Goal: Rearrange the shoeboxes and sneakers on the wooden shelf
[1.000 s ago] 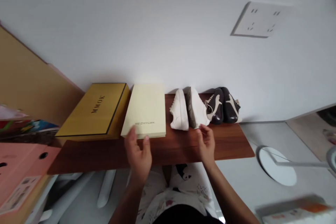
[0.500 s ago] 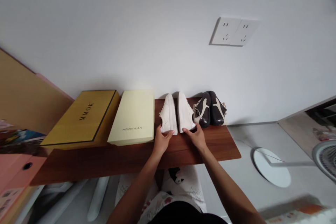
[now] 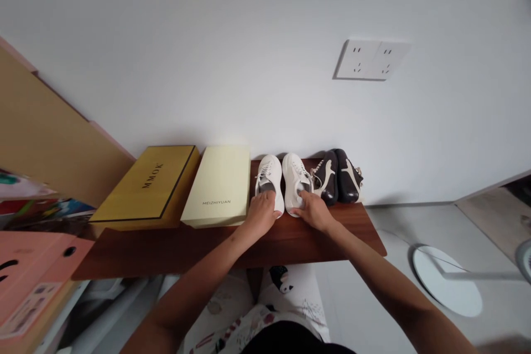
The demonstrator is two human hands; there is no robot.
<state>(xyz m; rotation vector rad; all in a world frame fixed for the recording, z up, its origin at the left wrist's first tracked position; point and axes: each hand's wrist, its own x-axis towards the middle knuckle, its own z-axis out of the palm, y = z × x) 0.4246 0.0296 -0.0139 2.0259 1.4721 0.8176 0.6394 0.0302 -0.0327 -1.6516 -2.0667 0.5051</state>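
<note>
Two white sneakers stand side by side on a dark wooden board (image 3: 290, 246), toes toward the wall. My left hand (image 3: 262, 214) is closed around the heel of the left white sneaker (image 3: 270, 168), its fingers reaching over the collar. The heel of the right white sneaker (image 3: 293, 167) is gripped by my right hand (image 3: 313, 210), thumb low at the back and fingers at the opening. Just right of them, a pair of dark brown sneakers (image 3: 349, 180) with cream trim rests close by.
A pale yellow shoebox (image 3: 222, 177) and a gold shoebox (image 3: 145, 182) lie left of the sneakers. A pink box (image 3: 33, 271) sits at the lower left. The white wall behind carries a socket panel (image 3: 371, 60). On the floor at right is a round white base (image 3: 448, 282).
The white sneakers have turned from lying on their sides, soles facing each other, to standing upright with openings up. My hands have shifted onto their heels. The view has moved slightly.
</note>
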